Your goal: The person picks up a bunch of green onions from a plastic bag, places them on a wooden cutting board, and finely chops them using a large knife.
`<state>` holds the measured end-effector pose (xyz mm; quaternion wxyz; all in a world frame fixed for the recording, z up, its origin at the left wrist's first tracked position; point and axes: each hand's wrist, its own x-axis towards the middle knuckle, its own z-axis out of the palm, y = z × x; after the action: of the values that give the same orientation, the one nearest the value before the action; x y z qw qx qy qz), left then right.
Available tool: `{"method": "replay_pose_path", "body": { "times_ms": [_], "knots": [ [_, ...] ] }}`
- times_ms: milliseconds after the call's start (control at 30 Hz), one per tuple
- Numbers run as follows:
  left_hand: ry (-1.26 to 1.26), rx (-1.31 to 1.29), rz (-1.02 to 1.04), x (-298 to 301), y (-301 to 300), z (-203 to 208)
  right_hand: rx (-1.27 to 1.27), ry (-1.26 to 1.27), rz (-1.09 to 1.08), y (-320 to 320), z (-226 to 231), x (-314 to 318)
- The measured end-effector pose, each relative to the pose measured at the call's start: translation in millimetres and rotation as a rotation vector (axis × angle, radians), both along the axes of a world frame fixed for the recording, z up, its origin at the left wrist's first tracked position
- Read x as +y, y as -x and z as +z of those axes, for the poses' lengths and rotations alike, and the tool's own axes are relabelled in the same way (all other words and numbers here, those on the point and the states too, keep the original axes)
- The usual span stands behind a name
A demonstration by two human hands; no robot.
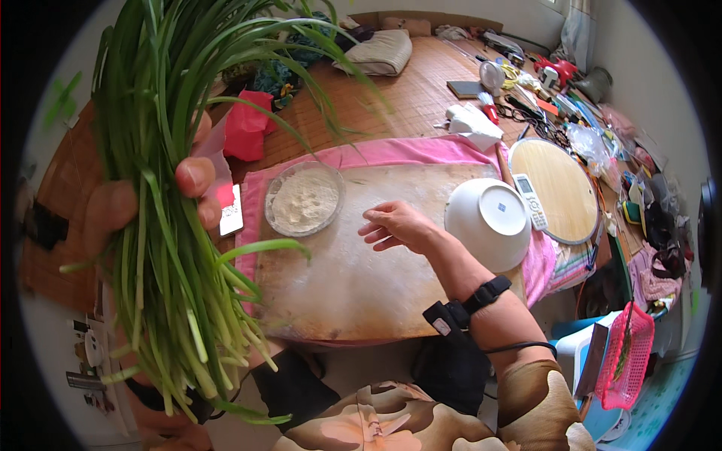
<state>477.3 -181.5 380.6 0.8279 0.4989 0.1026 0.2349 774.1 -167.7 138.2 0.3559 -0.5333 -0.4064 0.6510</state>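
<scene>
A thick bunch of garlic chives (162,255) is raised close to the camera on the left. My left hand (194,179) wraps round its middle, fingers closed, with much of the palm behind the leaves. My right hand (400,224) hovers over the pale board (353,293), fingers spread a little and nothing held. To its left, a clear bowl (280,227) of white flour (304,198) stands on the board. A large white bowl (475,225) lies upside down to the right of that hand.
A pink cloth (391,153) lies under the board. Right of the white bowl are a white remote control (531,201) and a round wooden board (560,188). A pink basket (630,357) hangs low at right. Clutter lines the far right; a pillow (377,52) lies at the back.
</scene>
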Motion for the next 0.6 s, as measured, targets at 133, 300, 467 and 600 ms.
{"method": "replay_pose_path", "body": {
  "times_ms": [133, 300, 467, 600],
  "knots": [
    [-0.122, -0.063, 0.188, -10, 16, -8, 0.057, 0.078, -0.034, 27, -30, 29],
    [-0.168, -0.078, 0.454, -28, 24, -21, 0.028, 0.14, -0.105, 61, -50, 55],
    [-0.157, -0.131, 0.559, -25, 35, -29, -0.112, 0.046, -0.17, 74, -64, 70],
    [-0.092, -0.126, 0.34, -18, 57, -33, 0.03, 0.096, -0.314, 60, -58, 52]
  ]
}}
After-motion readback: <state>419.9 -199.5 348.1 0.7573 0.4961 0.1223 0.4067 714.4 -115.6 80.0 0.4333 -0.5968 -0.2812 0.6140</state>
